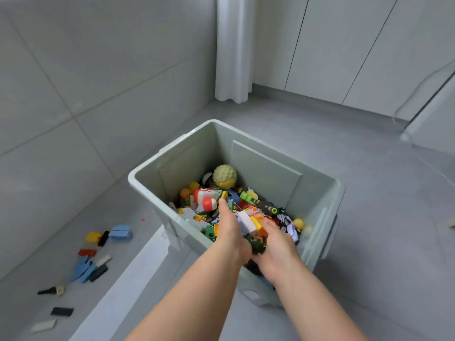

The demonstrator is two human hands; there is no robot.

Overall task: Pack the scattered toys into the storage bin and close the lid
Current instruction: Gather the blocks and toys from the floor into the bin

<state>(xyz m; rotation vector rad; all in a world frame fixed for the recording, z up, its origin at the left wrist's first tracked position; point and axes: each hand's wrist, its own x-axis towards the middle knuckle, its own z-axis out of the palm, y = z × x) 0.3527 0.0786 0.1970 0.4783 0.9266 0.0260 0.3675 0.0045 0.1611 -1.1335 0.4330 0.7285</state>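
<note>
No legible text, label, brand or number on storage bin [172,153] or toys [222,179]

The storage bin [317,193] in front of me is pale green plastic, smooth, with a soft half-matt sheen on its walls. The bricks [247,221] inside it are hard, glossy plastic. At 12 o'clock in the heap, the yellowish ball [224,174] has a knobbly, matt skin. The blue pieces [83,268] at 8 o'clock look matt, perhaps foam. They lie on the floor [369,242], which is smooth, matt grey tile. The wall [73,82] at 10 o'clock is larger tile with a faint gloss. The curtain [232,45] at 12 o'clock is white cloth in soft folds.
</note>
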